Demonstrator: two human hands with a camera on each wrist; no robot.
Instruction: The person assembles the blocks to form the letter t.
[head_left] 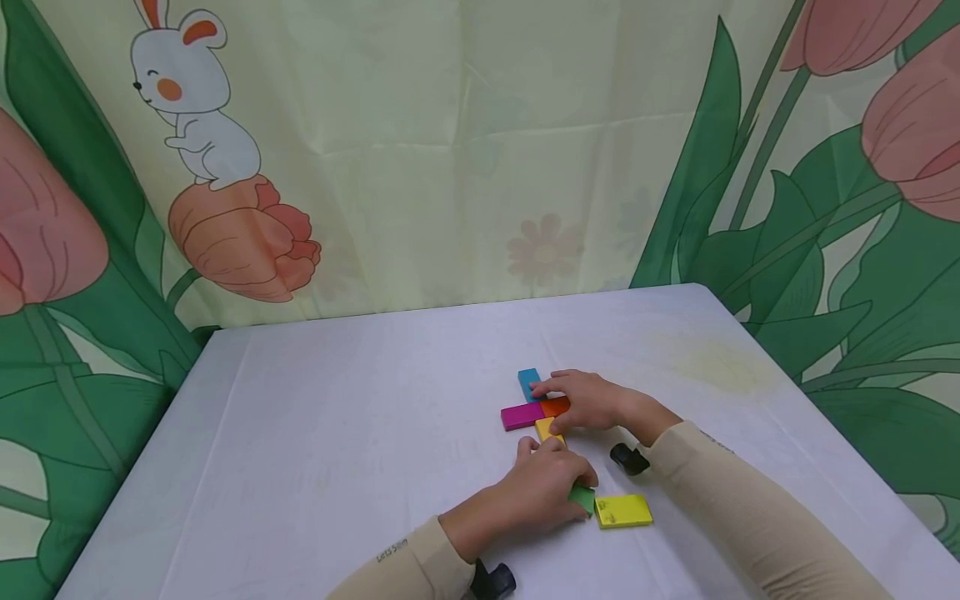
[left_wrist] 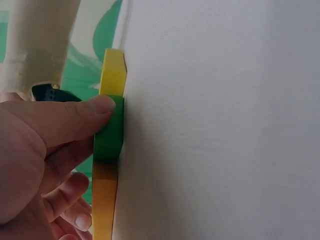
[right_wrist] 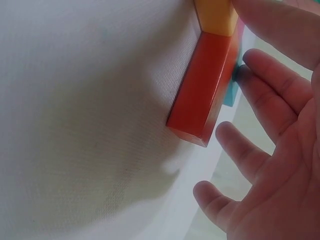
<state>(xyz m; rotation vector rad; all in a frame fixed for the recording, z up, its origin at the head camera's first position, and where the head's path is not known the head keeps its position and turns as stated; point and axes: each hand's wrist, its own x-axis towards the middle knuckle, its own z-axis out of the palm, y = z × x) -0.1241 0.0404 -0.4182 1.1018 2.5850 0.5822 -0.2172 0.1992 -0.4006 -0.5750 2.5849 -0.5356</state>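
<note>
My left hand [head_left: 538, 490] pinches a green block [left_wrist: 110, 135], its thumb lying on the block's side. At one end of the green block is a yellow block [head_left: 624, 511]; at its other end is an amber block [left_wrist: 104, 207]. My right hand [head_left: 600, 402] spreads over the far blocks with fairly straight fingers. Its thumb touches the amber block, and fingertips reach the blue block [head_left: 528, 382]. Under that hand lies an orange-red block [right_wrist: 200, 85], end to end with a magenta block [head_left: 521, 416].
A white cloth covers the table [head_left: 337, 433]. Behind it hangs a curtain [head_left: 450, 167] printed with tulips and a rabbit. Black wrist devices [head_left: 628, 459] sit near both sleeves.
</note>
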